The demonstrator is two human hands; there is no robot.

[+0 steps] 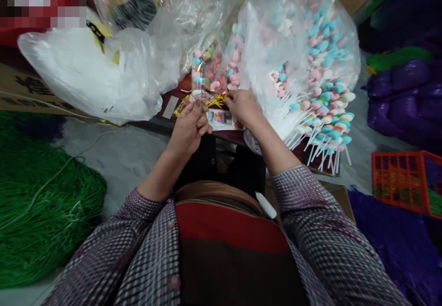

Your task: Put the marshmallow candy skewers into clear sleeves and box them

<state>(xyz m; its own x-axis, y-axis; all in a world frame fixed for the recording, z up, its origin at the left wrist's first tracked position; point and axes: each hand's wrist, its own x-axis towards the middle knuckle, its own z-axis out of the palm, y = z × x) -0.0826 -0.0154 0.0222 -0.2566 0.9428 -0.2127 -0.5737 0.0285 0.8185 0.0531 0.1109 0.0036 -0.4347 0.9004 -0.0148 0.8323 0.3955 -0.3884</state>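
Centre frame: left hand [192,124] is clenching its fingers on a clear-wrapped pink-and-blue candy stick [198,73]; right hand [244,107] is touching thin gold ties [217,100], grip unclear.

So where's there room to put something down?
The widest bare patch is grey floor, between the green strands and the person's left arm. A smaller one lies between the stick sweets and orange crate. The table is crowded with plastic bags and sweets, leaving only slivers.
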